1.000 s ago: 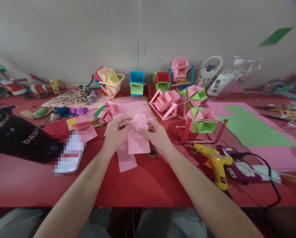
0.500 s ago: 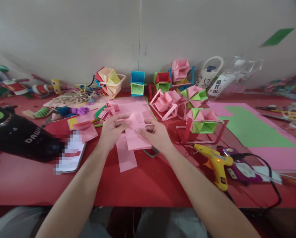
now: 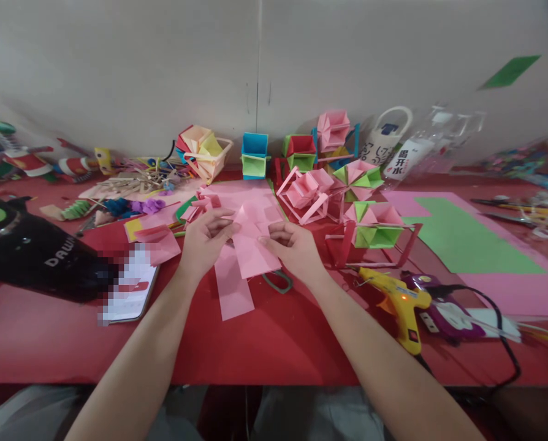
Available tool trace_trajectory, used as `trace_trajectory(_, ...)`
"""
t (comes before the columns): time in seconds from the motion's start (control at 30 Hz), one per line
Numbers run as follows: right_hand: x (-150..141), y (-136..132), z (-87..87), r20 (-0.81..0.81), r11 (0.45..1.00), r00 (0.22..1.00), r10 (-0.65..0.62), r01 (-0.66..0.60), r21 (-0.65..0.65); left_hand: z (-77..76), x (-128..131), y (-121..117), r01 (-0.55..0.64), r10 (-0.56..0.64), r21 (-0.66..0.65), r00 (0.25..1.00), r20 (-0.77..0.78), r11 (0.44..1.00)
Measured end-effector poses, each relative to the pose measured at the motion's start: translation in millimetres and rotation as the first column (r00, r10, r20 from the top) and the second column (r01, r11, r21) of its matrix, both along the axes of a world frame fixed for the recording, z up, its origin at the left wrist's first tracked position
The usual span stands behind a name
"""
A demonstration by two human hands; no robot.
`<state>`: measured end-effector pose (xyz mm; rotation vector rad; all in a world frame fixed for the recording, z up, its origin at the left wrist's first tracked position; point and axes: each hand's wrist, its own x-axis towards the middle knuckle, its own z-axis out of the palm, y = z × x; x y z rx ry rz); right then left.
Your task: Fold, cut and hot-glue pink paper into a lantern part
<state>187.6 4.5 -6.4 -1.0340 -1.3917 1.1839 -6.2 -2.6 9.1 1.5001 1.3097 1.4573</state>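
Between my two hands is a folded piece of pink paper (image 3: 253,248), held up over the table. My left hand (image 3: 208,242) pinches its left edge between thumb and fingers. On the opposite edge, my right hand (image 3: 292,244) grips the paper with the thumb in front and the fingers bent behind. A flat pink paper strip (image 3: 234,293) lies on the red tabletop just below. Partly covered by the held paper are the dark green handles of a pair of scissors (image 3: 278,282). Pink card (image 3: 237,191) lies behind my hands.
To the right are a yellow glue gun (image 3: 403,300) with a lit light, a purple device (image 3: 449,315) and green paper (image 3: 476,236). Folded paper wheels on stands (image 3: 375,226) line the back. A phone (image 3: 133,288) and a black tumbler (image 3: 48,251) lie left.
The lower end of the pink paper has tilted slightly and its folded layers have shifted. Both hands still grip it in nearly the same place.
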Motion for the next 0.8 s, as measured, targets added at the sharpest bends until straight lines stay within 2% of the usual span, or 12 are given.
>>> trace_trajectory(0.17,4,2,-0.7,0.038,0.990,0.999,-0.004,-0.001,0.143,-7.1,-1,3,0.019,-0.013,0.084,0.998,-0.066,0.996)
trace_trajectory(0.3,4,-2,1.9,0.167,0.967,0.983,-0.073,0.029,0.252,-11.0,-1,3,0.014,0.018,0.162,0.980,-0.198,0.987)
trace_trajectory(0.43,5,-4,0.4,0.310,0.903,0.943,-0.122,-0.025,0.429,-12.1,3,1,0.027,0.021,0.189,0.969,-0.246,0.982)
trace_trajectory(0.6,9,-1,-5.0,0.438,0.765,0.872,-0.220,-0.124,0.632,-11.4,8,-4,0.063,-0.021,0.174,0.972,-0.235,0.983)
trace_trajectory(0.67,10,0,-6.1,0.471,0.741,0.854,-0.221,-0.167,0.651,-11.3,9,-4,0.087,-0.039,0.186,0.968,-0.247,0.979)
trace_trajectory(0.8,12,0,-5.4,0.509,0.736,0.839,-0.193,-0.219,0.640,-11.0,7,-4,0.103,-0.036,0.197,0.947,-0.318,0.975)
